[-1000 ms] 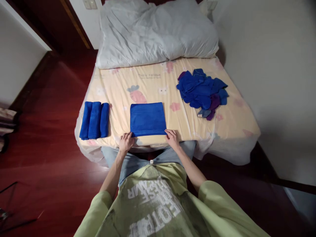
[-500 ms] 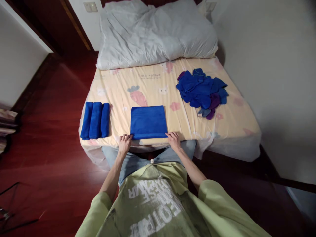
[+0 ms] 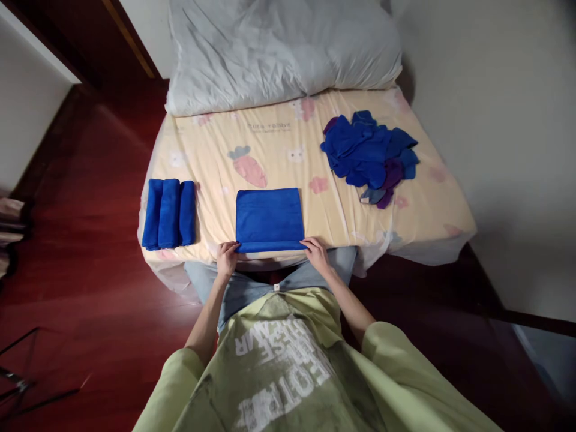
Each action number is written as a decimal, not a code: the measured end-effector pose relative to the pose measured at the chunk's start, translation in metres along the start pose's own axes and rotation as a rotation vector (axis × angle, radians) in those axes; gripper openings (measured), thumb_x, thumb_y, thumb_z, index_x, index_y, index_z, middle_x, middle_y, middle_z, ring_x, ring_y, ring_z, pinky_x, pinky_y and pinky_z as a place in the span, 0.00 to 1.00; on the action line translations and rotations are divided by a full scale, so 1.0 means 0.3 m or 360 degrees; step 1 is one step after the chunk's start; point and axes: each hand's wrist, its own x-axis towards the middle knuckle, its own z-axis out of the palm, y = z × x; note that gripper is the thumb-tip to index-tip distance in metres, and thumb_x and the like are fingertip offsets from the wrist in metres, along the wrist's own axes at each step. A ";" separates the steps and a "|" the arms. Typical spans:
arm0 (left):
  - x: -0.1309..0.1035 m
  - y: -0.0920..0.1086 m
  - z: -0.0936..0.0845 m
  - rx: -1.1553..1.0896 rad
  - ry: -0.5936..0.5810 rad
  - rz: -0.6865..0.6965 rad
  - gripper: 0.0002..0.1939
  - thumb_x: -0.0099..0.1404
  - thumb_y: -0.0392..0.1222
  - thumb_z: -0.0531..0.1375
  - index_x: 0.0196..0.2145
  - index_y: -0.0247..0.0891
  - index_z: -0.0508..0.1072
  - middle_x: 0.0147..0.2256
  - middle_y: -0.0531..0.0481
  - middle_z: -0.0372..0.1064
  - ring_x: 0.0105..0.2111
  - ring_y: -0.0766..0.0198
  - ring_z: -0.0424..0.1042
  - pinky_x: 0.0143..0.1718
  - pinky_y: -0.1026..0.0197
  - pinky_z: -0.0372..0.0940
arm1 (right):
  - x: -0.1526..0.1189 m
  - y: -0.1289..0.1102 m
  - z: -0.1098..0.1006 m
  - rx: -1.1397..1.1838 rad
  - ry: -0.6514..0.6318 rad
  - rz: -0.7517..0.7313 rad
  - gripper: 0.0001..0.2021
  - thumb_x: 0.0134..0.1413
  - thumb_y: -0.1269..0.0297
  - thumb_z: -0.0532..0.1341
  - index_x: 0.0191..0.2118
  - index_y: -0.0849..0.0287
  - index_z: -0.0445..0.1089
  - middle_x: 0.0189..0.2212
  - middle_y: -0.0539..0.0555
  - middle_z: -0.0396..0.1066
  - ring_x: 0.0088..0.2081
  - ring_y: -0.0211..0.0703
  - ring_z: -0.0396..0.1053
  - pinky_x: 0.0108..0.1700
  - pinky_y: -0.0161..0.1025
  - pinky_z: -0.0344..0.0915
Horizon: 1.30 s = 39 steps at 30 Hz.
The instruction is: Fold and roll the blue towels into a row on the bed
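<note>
A blue towel (image 3: 269, 215) lies flat as a rectangle at the near edge of the bed, with a narrow strip folded over along its near side. My left hand (image 3: 227, 259) pinches the near left corner of that strip between thumb and fingers. At the near right corner, my right hand (image 3: 317, 253) grips the strip the same way. Three rolled blue towels (image 3: 169, 213) rest side by side to the left. Over on the right sits a crumpled heap of blue and purple cloths (image 3: 366, 153).
The bed (image 3: 211, 156) has a yellow sheet printed with carrots and rabbits. A bunched grey-white quilt (image 3: 279, 54) lies across its far end. A wall (image 3: 490, 132) stands to the right, and a black metal stand (image 3: 20, 381) is on the red floor at lower left.
The view has tilted down slightly, moving the quilt up. Both hands keep their hold on the towel's near corners, and the folded strip looks slightly more raised.
</note>
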 end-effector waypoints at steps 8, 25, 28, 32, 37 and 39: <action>-0.030 -0.018 -0.031 0.0116 -0.0127 0.0207 0.22 0.69 0.35 0.54 0.57 0.45 0.77 0.54 0.44 0.74 0.54 0.49 0.66 0.57 0.45 0.62 | -0.010 0.034 -0.008 -0.0091 -0.0098 -0.0146 0.26 0.62 0.77 0.54 0.61 0.51 0.73 0.50 0.58 0.73 0.52 0.50 0.72 0.57 0.50 0.72; -0.070 -0.019 -0.043 0.0048 -0.0163 0.0051 0.19 0.70 0.35 0.53 0.49 0.45 0.81 0.49 0.46 0.79 0.51 0.53 0.71 0.54 0.47 0.65 | -0.026 0.033 -0.012 0.0254 0.0035 0.0070 0.19 0.62 0.73 0.54 0.48 0.53 0.79 0.49 0.57 0.77 0.54 0.47 0.73 0.61 0.51 0.70; -0.085 -0.024 -0.029 -0.0057 -0.0124 0.0079 0.19 0.71 0.36 0.52 0.48 0.44 0.81 0.50 0.46 0.78 0.53 0.53 0.69 0.56 0.47 0.66 | -0.024 0.035 -0.005 0.0373 0.0067 0.0141 0.17 0.61 0.71 0.55 0.47 0.54 0.79 0.49 0.58 0.77 0.54 0.49 0.74 0.60 0.51 0.70; -0.080 -0.021 -0.018 -0.0184 -0.0084 0.0094 0.19 0.70 0.35 0.50 0.46 0.42 0.81 0.49 0.46 0.78 0.52 0.54 0.69 0.57 0.48 0.67 | -0.005 0.045 0.001 0.0475 0.0018 0.0228 0.15 0.58 0.69 0.57 0.45 0.56 0.79 0.48 0.59 0.76 0.51 0.50 0.74 0.56 0.50 0.71; -0.054 -0.022 -0.039 -0.0207 -0.0194 0.0020 0.20 0.70 0.37 0.49 0.48 0.41 0.80 0.46 0.45 0.78 0.49 0.54 0.70 0.54 0.50 0.67 | 0.023 0.059 -0.010 0.0471 -0.0074 0.0288 0.14 0.59 0.66 0.58 0.46 0.56 0.79 0.46 0.58 0.77 0.49 0.49 0.75 0.54 0.49 0.71; -0.039 -0.023 -0.047 -0.0195 -0.0221 0.0006 0.19 0.71 0.40 0.50 0.49 0.40 0.79 0.46 0.43 0.77 0.47 0.53 0.70 0.52 0.50 0.68 | 0.036 0.062 -0.017 0.0467 -0.0100 0.0312 0.13 0.61 0.62 0.58 0.46 0.56 0.78 0.44 0.58 0.78 0.46 0.49 0.75 0.52 0.48 0.71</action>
